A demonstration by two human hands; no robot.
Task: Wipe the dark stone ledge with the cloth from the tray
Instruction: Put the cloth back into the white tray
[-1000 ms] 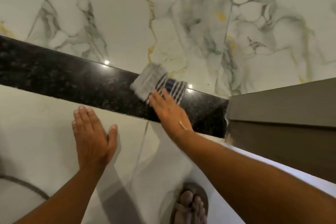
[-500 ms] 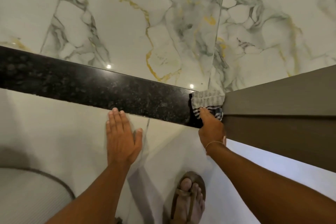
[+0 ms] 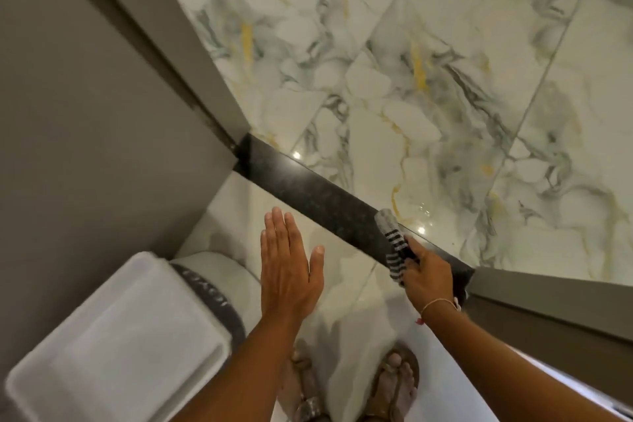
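On the dark stone ledge (image 3: 318, 197), wiping is under way.
The striped cloth (image 3: 394, 243) is clamped in the right hand (image 3: 426, 272) near the ledge's right end; the left hand (image 3: 287, 267) is spread flat, empty. A stroke leftward is judged next.

The right hand (image 3: 426, 272) grips the striped cloth (image 3: 394, 243) on the dark stone ledge (image 3: 325, 197); the left hand (image 3: 287, 267), at its nine o'clock, lies flat, fingers spread.

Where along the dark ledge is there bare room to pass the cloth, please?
The ledge lies bare between the grey panel and the cloth. The crowded end is by the right hand.
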